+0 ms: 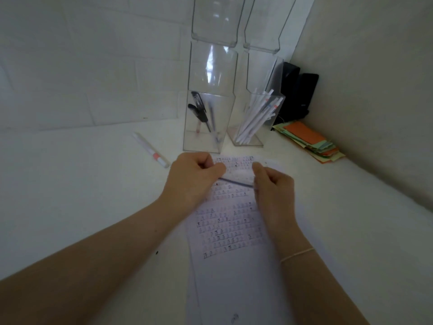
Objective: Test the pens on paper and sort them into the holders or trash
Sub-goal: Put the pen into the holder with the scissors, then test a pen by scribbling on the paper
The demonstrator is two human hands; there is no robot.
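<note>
Holding a dark pen (236,182) over the paper (230,227), my left hand (194,177) grips one end and my right hand (273,184) grips the other, near the holders (206,123).

Both forearms reach forward, converging. The left hand (194,174) is curled, fingers tucked under, pinching something slim. The right hand (273,184) faces it close by, fingers also curled and pinching, a thin band on its wrist.
</note>
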